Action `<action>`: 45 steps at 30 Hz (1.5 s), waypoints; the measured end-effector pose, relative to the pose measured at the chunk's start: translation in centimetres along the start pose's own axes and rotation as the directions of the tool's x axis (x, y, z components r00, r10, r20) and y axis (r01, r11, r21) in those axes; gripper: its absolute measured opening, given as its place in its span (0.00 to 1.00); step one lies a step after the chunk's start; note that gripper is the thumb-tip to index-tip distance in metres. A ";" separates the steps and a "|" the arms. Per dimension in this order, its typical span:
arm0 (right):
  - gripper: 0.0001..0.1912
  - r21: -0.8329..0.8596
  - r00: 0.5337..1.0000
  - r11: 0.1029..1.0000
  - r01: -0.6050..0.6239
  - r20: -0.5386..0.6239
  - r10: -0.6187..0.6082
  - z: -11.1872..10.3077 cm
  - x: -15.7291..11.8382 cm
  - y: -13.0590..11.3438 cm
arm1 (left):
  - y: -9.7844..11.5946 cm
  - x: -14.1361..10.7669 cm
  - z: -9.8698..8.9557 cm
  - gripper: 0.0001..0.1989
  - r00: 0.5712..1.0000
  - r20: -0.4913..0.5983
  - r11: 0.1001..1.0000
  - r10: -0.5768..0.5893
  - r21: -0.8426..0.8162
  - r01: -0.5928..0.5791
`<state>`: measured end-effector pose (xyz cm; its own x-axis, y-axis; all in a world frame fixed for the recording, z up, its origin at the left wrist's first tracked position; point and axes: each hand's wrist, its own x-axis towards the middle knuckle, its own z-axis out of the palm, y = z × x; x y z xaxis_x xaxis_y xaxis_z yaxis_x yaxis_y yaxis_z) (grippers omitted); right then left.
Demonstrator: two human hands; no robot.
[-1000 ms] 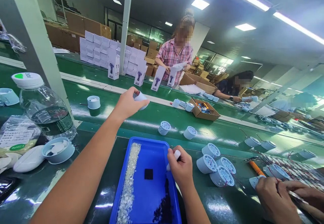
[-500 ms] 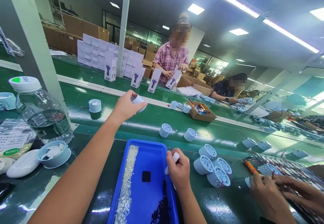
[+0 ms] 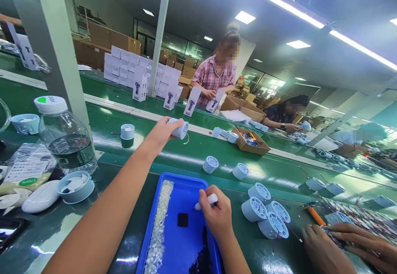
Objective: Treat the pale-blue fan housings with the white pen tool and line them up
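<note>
Out over the green conveyor, my left hand (image 3: pixel 159 137) grips a light blue round fan housing (image 3: pixel 179 128), from which a thin reddish wire hangs. My right hand (image 3: pixel 218 212) is closed around a white pen-like tool (image 3: pixel 211 200), its tip pointing left, low over the blue tray (image 3: pixel 189 193). Small clear rings (image 3: pixel 155 237) line the tray's left side. A heap of tiny black parts (image 3: pixel 201 259) lies at the lower right, and a black square (image 3: pixel 182 220) sits near the middle.
Several blue housings (image 3: pixel 273 224) stand right of the tray; two more (image 3: pixel 211 164) are on the conveyor (image 3: pixel 149 121). A bottle (image 3: pixel 70 141) and a housing with white blades (image 3: pixel 76 187) are at left. A co-worker's hands (image 3: pixel 328 245) work at lower right. Another person stands beyond white boxes (image 3: pixel 191 100).
The left hand has turned the housing so its wired open end shows. The right hand's white tool has tilted flatter and moved slightly up and left within the tray. The whole view has shifted.
</note>
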<state>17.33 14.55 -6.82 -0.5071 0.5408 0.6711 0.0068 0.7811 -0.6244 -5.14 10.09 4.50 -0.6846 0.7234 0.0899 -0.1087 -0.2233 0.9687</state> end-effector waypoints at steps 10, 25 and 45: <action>0.13 0.258 0.993 0.962 -0.088 0.094 0.066 1.0 0.0 -1.7 | -4.3 0.3 1.9 0.17 0.980 0.155 0.988 -0.124 0.112 0.107; 0.17 0.519 0.842 0.760 -0.392 -0.130 0.523 -0.5 1.1 -0.9 | -4.0 -1.4 4.3 0.19 0.920 0.335 0.970 -0.204 0.196 0.143; 0.18 0.534 0.820 0.744 -0.401 -0.153 0.552 -0.8 1.2 -1.0 | -3.2 -2.1 5.0 0.21 0.916 0.342 0.972 -0.208 0.175 0.156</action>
<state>17.37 14.68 -5.04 -0.2802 0.9221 0.2669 -0.2518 0.1977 -0.9474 0.21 12.53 2.39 -0.3582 0.9328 -0.0403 -0.0857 0.0101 0.9963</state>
